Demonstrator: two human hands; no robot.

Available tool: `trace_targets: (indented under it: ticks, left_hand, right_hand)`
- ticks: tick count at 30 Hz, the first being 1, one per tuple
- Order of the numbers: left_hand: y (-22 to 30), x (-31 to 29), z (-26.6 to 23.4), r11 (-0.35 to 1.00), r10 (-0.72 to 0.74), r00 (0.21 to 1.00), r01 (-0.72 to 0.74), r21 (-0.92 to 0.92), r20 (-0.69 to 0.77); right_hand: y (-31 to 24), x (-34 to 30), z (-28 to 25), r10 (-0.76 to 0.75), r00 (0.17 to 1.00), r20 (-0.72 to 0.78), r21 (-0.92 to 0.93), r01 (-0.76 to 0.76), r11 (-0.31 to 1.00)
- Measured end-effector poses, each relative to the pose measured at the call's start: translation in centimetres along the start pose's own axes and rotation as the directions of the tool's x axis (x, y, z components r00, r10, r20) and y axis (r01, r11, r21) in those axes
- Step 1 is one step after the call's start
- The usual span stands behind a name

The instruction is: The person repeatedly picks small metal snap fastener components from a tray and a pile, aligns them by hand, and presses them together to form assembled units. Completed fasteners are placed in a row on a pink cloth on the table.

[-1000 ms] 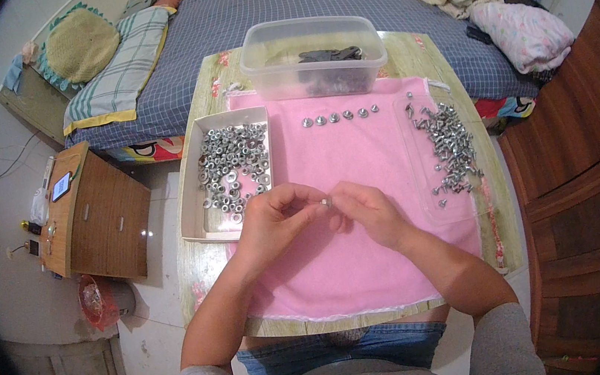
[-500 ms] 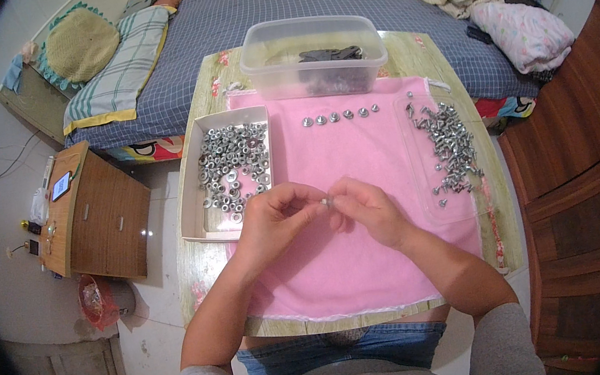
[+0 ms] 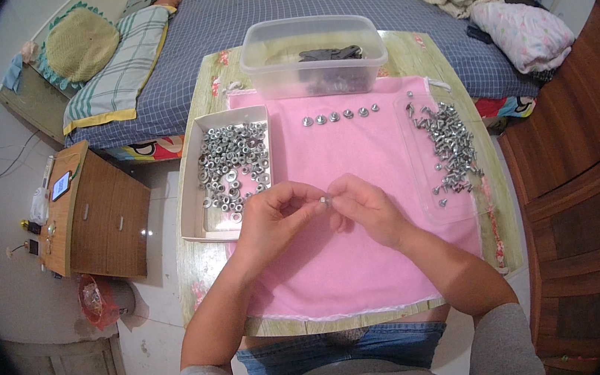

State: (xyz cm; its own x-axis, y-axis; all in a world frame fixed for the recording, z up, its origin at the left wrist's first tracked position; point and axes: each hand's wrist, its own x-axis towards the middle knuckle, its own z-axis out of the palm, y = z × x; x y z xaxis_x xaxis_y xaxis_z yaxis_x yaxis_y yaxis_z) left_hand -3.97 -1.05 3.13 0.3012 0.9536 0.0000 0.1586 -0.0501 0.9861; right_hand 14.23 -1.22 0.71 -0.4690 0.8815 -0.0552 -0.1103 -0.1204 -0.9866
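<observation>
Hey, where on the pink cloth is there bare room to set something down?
The pink cloth is bare between the row of six fasteners, your left hand and right hand, the white box and the clear tray. Another bare patch lies between your forearms. Crowded: nuts fill much of the box, screws the tray.

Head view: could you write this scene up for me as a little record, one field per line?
Left hand: pinches a small metal piece
Right hand: fingertips at the same piece
Under the hands: pink cloth
Left side: white box, holding nuts
Right side: clear tray, holding screws
Row on cloth: six metal parts, the rightmost smaller
Far end: clear tub, dark items inside
</observation>
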Motion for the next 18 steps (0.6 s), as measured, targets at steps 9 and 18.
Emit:
trace_targets:
  ticks: [9,18]
  left_hand:
    - [-0.05,-0.01,0.08,0.999,0.025,1.000,-0.025,0.023,0.008]
    - [-0.18,0.01,0.08,1.000,0.013,1.000,-0.013,0.002,-0.007]
  right_hand:
    - [0.27,0.01,-0.09,-0.016,1.000,-0.012,0.032,0.017,0.999]
    - [0.08,-0.03,-0.10,0.003,1.000,-0.006,0.034,-0.003,0.999]
